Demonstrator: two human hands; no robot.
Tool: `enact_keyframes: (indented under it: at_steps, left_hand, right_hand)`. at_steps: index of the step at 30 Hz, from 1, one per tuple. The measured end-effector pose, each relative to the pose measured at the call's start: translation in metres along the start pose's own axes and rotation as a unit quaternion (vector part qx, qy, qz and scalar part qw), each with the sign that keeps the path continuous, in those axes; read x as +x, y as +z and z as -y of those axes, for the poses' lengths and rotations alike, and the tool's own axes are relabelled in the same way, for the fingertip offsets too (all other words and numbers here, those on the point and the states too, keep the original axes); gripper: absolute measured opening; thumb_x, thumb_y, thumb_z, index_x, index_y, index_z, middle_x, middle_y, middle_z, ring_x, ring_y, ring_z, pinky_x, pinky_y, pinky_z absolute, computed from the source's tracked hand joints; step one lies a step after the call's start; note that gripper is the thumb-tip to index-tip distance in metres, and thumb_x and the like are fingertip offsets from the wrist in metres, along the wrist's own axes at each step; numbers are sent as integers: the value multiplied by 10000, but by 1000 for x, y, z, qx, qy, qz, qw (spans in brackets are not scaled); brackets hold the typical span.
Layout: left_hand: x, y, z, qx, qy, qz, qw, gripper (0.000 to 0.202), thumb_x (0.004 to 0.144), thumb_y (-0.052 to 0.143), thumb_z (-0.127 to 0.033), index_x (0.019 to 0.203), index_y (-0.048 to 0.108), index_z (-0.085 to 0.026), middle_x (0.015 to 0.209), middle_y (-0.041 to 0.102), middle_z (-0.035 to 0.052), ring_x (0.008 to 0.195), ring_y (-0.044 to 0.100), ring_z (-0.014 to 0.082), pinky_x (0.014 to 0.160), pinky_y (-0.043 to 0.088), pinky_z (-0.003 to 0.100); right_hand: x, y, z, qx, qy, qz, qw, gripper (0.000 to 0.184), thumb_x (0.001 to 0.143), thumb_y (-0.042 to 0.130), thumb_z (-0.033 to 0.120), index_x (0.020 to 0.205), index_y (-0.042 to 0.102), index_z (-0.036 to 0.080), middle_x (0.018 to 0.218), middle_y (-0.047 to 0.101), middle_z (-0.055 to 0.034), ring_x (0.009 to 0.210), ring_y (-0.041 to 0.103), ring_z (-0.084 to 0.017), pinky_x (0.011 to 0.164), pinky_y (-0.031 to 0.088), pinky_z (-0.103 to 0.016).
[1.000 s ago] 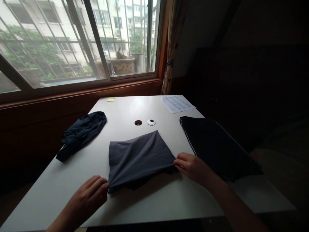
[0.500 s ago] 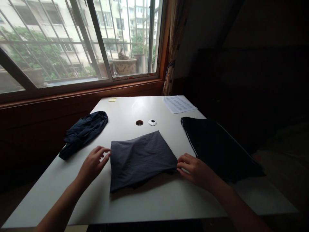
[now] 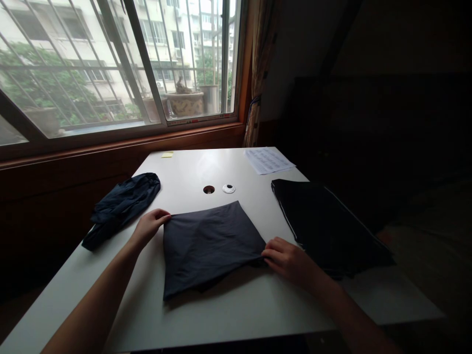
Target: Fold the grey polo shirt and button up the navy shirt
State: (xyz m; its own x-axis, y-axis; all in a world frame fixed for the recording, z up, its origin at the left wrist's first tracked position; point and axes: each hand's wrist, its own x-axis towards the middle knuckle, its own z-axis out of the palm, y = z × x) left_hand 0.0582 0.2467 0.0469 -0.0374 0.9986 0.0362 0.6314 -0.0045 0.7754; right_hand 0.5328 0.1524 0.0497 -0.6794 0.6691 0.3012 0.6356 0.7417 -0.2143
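A dark grey folded garment [image 3: 212, 246] lies on the white table [image 3: 206, 319] in front of me; its exact kind does not show. My left hand [image 3: 152, 223] pinches its far left corner between thumb and fingers. At the garment's right side, my right hand [image 3: 283, 255] grips the near right corner with the fingers closed. The cloth between the two hands looks fairly flat, with a few soft creases. Along its near edge, a darker layer peeks out from underneath.
A crumpled dark blue garment [image 3: 127, 204] lies on the table's left side. Folded black cloth [image 3: 328, 226] occupies the right. Printed papers [image 3: 269, 160] and a yellow note [image 3: 167, 154] rest at the far edge. A round hole [image 3: 208, 190] and white cap [image 3: 229, 189] sit mid-table.
My left hand has moved up from beside the garment's left edge and closed on its far left corner. The right hand keeps its grip. The view has shifted slightly.
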Motion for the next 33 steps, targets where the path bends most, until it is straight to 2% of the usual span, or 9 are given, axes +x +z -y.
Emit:
enact_keyframes:
  at_steps: [4,12,16,18,22,24,27,29,33]
  left_hand:
    - [-7,1,2,3,6,-44,999,481,750,634,-597,927,719,-159,897,752,69,858,667,242,779,461,306]
    - [-2,10,2,95,11,-60,994,361,785,597,-496,914,707,-178,905,700,68,856,646,239,797,481,327]
    - [-23,9,-22,151,119,-121,974,313,850,576,-455,966,691,-188,985,606,85,895,602,234,805,492,347]
    - [-50,11,-44,173,214,-76,959,242,894,568,-428,889,664,-205,938,600,71,896,578,225,808,481,346]
    - [-119,27,-78,231,338,166,897,218,849,666,-420,887,605,-214,964,605,60,904,538,223,785,457,340]
    - [-143,37,-79,288,341,182,876,295,771,748,-411,925,591,-215,988,609,59,917,531,241,806,446,365]
    - [-157,43,-66,339,345,168,859,79,853,645,-207,874,569,-206,904,603,44,826,529,210,754,436,344]
    - [-156,38,-58,351,353,160,852,132,898,527,-92,823,548,-199,846,583,39,747,511,188,690,425,327]
    - [-155,22,-57,344,369,156,849,174,916,474,-67,828,547,-199,841,566,41,711,502,179,629,420,315]
  right_hand:
    - [1,0,1,-6,-21,-11,1000,152,888,569,95,939,667,199,892,632,-61,851,588,-188,756,504,-308]
    - [0,-2,5,-27,-46,-15,998,172,885,564,84,935,675,205,886,641,-56,846,595,-187,776,499,-322]
    - [0,0,4,-26,-45,-25,998,154,894,561,102,940,668,203,889,641,-59,840,597,-188,777,499,-326]
    - [-1,0,4,-25,-38,-22,999,146,896,560,108,942,662,203,892,639,-60,840,592,-191,775,496,-330]
    - [-2,-1,6,-26,-27,-8,999,137,898,553,104,920,648,199,888,629,-57,834,577,-190,778,484,-337]
    - [-2,-4,8,-28,-28,-9,999,135,905,544,108,902,643,198,877,623,-57,831,575,-189,779,480,-337]
    - [-1,-9,10,-36,-33,-13,999,138,909,534,107,898,637,198,872,618,-59,826,571,-192,770,476,-337]
    - [0,-12,11,-44,-37,-13,998,140,909,533,103,899,633,199,873,616,-58,820,565,-192,767,471,-340]
    - [0,-19,15,-70,-48,-8,996,140,918,527,107,931,630,200,895,621,-62,829,556,-196,791,460,-356]
